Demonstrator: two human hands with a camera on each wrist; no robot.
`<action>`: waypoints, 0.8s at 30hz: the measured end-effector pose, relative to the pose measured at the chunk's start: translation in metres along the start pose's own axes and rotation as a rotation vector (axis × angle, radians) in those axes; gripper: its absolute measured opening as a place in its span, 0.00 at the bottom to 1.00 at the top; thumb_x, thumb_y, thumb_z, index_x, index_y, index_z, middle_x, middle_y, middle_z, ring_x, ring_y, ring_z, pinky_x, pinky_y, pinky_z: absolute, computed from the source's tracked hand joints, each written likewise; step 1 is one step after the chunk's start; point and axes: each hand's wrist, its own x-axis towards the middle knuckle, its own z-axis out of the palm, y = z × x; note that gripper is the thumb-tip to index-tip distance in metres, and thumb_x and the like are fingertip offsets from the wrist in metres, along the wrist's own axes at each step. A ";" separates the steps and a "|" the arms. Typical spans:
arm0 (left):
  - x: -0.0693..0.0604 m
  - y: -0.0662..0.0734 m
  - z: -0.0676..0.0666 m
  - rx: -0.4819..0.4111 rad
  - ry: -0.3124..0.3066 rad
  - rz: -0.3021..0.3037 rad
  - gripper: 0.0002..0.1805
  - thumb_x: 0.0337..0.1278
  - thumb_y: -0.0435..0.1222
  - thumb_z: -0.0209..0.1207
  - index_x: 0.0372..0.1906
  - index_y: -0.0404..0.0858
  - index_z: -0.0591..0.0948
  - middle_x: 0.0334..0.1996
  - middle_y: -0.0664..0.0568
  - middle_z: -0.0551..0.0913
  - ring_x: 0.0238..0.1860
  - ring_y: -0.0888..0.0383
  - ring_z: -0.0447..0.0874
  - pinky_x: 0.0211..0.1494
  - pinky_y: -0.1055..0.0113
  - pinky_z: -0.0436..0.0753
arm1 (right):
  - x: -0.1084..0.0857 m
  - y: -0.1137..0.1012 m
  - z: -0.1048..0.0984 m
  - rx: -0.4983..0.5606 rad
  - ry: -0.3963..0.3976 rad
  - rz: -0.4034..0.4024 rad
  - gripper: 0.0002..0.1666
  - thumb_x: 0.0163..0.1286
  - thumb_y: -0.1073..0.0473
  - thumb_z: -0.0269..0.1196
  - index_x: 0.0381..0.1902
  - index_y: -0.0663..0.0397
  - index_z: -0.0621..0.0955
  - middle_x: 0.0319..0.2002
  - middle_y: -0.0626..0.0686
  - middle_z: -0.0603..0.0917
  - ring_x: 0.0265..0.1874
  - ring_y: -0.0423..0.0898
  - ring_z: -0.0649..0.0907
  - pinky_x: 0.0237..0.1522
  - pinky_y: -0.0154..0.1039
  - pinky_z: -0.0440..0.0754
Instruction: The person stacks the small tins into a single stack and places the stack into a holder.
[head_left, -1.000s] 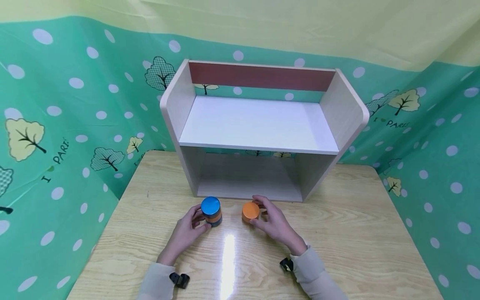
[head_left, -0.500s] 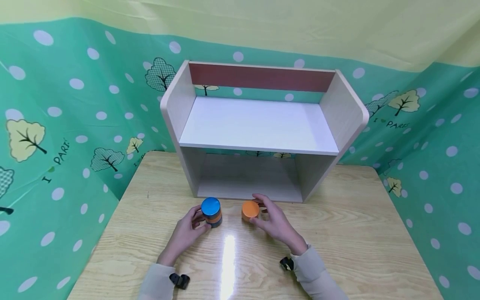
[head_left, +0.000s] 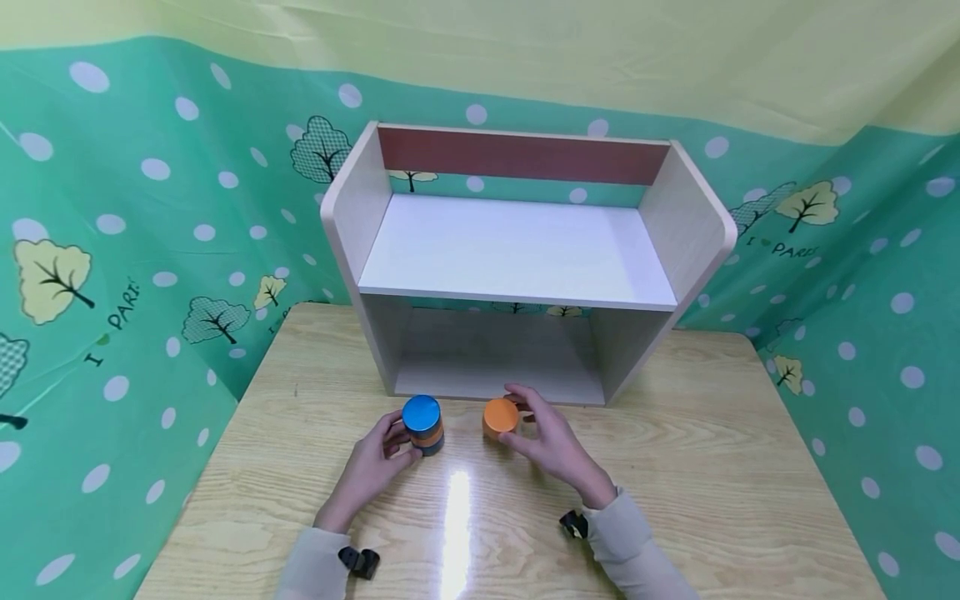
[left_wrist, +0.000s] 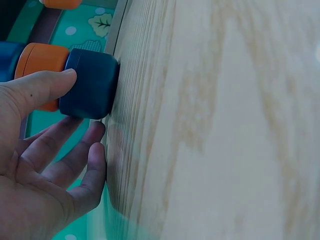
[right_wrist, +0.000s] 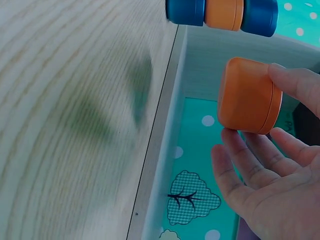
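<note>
Three small round tins stand stacked on the table: a dark blue tin (left_wrist: 95, 82) at the bottom, an orange tin (left_wrist: 42, 60) in the middle, and a blue tin (head_left: 422, 412) on top. My left hand (head_left: 372, 462) holds the bottom tin, its thumb on the near side and fingers behind. To the right, my right hand (head_left: 551, 446) grips a separate orange tin (right_wrist: 247, 95) between thumb and fingers. In the right wrist view that tin is upright and off the table, apart from the stack (right_wrist: 222, 14).
Behind both hands stands a two-tier shelf (head_left: 517, 250) with pale side panels, its front edge close to the tins. The wooden table (head_left: 712, 467) spreads around it. A green dotted curtain (head_left: 150, 208) surrounds the table at the back and sides.
My right hand has raised the orange tin slightly and brought it a touch to the left. The left hand and the stack have stayed in place.
</note>
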 end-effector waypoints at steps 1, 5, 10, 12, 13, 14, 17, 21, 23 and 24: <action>0.000 0.000 0.000 -0.001 -0.001 0.000 0.38 0.55 0.32 0.72 0.71 0.36 0.68 0.59 0.43 0.80 0.59 0.46 0.79 0.63 0.50 0.78 | 0.000 0.000 0.000 0.001 0.000 -0.001 0.43 0.62 0.64 0.73 0.72 0.52 0.67 0.61 0.51 0.77 0.59 0.48 0.76 0.57 0.54 0.80; 0.000 0.000 0.000 -0.013 -0.008 -0.006 0.38 0.56 0.32 0.71 0.71 0.37 0.68 0.59 0.43 0.80 0.60 0.46 0.78 0.64 0.50 0.77 | 0.001 -0.001 -0.001 0.005 0.001 -0.008 0.42 0.63 0.63 0.73 0.72 0.52 0.67 0.61 0.50 0.77 0.59 0.48 0.76 0.57 0.55 0.79; 0.000 0.001 -0.001 -0.023 -0.014 -0.016 0.37 0.56 0.32 0.71 0.71 0.38 0.68 0.59 0.43 0.80 0.60 0.45 0.78 0.64 0.50 0.77 | 0.001 -0.004 -0.003 0.005 -0.004 -0.020 0.42 0.64 0.62 0.73 0.72 0.53 0.67 0.62 0.50 0.77 0.60 0.49 0.76 0.58 0.56 0.79; 0.000 0.000 -0.001 -0.018 -0.014 -0.018 0.37 0.57 0.32 0.71 0.71 0.38 0.69 0.59 0.43 0.80 0.60 0.46 0.78 0.64 0.50 0.77 | 0.001 -0.006 -0.004 0.006 -0.006 -0.026 0.42 0.64 0.62 0.72 0.72 0.55 0.66 0.61 0.51 0.77 0.60 0.49 0.76 0.58 0.57 0.79; 0.000 0.000 -0.001 -0.016 -0.014 -0.018 0.37 0.57 0.32 0.71 0.71 0.38 0.69 0.59 0.43 0.80 0.60 0.46 0.78 0.64 0.50 0.77 | 0.001 -0.006 -0.004 0.006 -0.007 -0.029 0.42 0.64 0.62 0.72 0.72 0.55 0.66 0.61 0.51 0.77 0.60 0.49 0.76 0.58 0.57 0.79; 0.000 0.000 -0.001 -0.015 -0.014 -0.019 0.37 0.57 0.33 0.70 0.71 0.38 0.69 0.59 0.44 0.80 0.60 0.46 0.78 0.64 0.50 0.77 | 0.001 -0.007 -0.004 0.006 -0.007 -0.031 0.42 0.64 0.62 0.72 0.72 0.56 0.66 0.61 0.51 0.77 0.59 0.49 0.76 0.57 0.57 0.79; 0.000 0.000 0.000 -0.013 -0.014 -0.018 0.36 0.58 0.33 0.70 0.71 0.38 0.69 0.59 0.44 0.80 0.60 0.46 0.78 0.64 0.50 0.77 | 0.003 -0.008 -0.005 0.001 -0.009 -0.037 0.43 0.63 0.62 0.73 0.72 0.56 0.67 0.61 0.51 0.77 0.59 0.48 0.76 0.57 0.58 0.79; 0.001 0.000 0.000 -0.020 -0.016 -0.017 0.36 0.57 0.32 0.70 0.70 0.38 0.69 0.59 0.44 0.81 0.60 0.46 0.78 0.64 0.49 0.77 | 0.004 -0.010 -0.005 -0.012 -0.007 -0.048 0.43 0.63 0.62 0.73 0.72 0.56 0.66 0.61 0.51 0.77 0.59 0.48 0.77 0.56 0.58 0.79; 0.001 0.000 0.000 -0.020 -0.016 -0.016 0.36 0.57 0.33 0.70 0.70 0.38 0.69 0.59 0.44 0.81 0.60 0.47 0.78 0.64 0.49 0.77 | 0.005 -0.011 -0.006 -0.019 -0.002 -0.057 0.43 0.63 0.62 0.73 0.72 0.58 0.66 0.61 0.51 0.77 0.59 0.48 0.77 0.56 0.57 0.80; 0.001 -0.001 0.000 -0.019 -0.016 -0.015 0.36 0.57 0.33 0.70 0.70 0.38 0.69 0.59 0.44 0.81 0.60 0.47 0.78 0.64 0.49 0.77 | 0.005 -0.011 -0.006 -0.024 0.000 -0.059 0.43 0.63 0.62 0.73 0.72 0.57 0.66 0.61 0.51 0.78 0.58 0.47 0.77 0.56 0.56 0.80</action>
